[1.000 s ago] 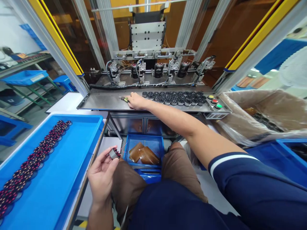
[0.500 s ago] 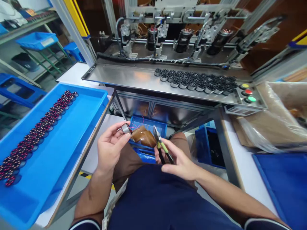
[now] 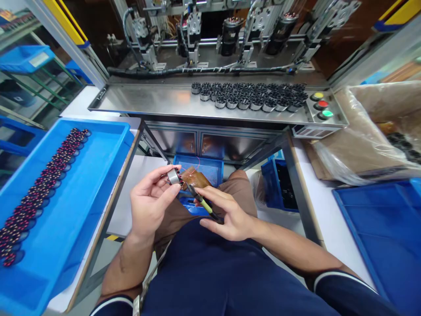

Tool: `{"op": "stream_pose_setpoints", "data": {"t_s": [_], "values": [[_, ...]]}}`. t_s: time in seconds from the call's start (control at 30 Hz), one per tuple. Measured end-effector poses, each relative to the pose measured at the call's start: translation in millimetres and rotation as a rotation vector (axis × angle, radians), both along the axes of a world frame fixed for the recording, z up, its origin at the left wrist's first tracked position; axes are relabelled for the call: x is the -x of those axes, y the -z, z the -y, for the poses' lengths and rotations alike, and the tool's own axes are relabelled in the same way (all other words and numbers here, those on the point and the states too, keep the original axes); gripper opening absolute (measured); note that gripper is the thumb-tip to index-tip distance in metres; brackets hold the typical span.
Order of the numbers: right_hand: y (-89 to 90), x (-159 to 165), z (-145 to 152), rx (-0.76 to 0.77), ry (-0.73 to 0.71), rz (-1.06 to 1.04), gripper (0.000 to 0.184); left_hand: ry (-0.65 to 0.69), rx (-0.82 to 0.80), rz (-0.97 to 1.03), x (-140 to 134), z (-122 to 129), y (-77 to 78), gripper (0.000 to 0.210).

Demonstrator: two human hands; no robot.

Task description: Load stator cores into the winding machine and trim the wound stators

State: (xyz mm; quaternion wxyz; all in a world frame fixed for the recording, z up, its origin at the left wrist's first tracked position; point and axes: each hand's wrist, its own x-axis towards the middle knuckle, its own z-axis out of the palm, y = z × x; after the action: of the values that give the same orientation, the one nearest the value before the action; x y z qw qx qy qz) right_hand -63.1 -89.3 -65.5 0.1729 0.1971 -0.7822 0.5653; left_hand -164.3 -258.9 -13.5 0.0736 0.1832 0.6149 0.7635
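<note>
Between the thumb and fingers of my left hand (image 3: 153, 197) is a small motor stator (image 3: 173, 176), a silvery ring with dark and red windings. Thin red wire (image 3: 198, 163) trails from its right side. My right hand (image 3: 226, 213) is closed round a pair of cutting pliers (image 3: 205, 205) with black and lime-green handles. The pliers' jaws point up and left, close to the stator's right edge; whether they touch it or a wire I cannot tell. A brown translucent wrapping (image 3: 199, 179) shows just behind the jaws.
A blue tray (image 3: 108, 145) on the left bench holds rows of wound stators (image 3: 46, 180). Ahead, a metal shelf (image 3: 141, 98) carries several black-topped rings (image 3: 256, 96) beside yellow, red and green buttons (image 3: 325, 114). A plastic-lined carton (image 3: 355, 149) and dark blue tray (image 3: 381, 237) are at right.
My right hand has brought the pliers left to the stator, turning them so the jaws face it. The left hand keeps its hold. The whole view has shifted slightly.
</note>
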Motion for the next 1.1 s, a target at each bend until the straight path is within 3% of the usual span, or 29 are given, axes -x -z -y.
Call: {"op": "stream_pose_setpoints", "data": {"t_s": [0.8,1.1], "values": [[1.0,1.1,1.4,-0.02,0.074,-0.049,0.056,0.073,-0.028,-0.05,-0.8,2.5,2.5,0.034],[4.5,0.6,4.2,-0.056,0.075,-0.072,0.067,0.016,-0.042,-0.119,-2.1,2.9,2.1,0.018]]}}
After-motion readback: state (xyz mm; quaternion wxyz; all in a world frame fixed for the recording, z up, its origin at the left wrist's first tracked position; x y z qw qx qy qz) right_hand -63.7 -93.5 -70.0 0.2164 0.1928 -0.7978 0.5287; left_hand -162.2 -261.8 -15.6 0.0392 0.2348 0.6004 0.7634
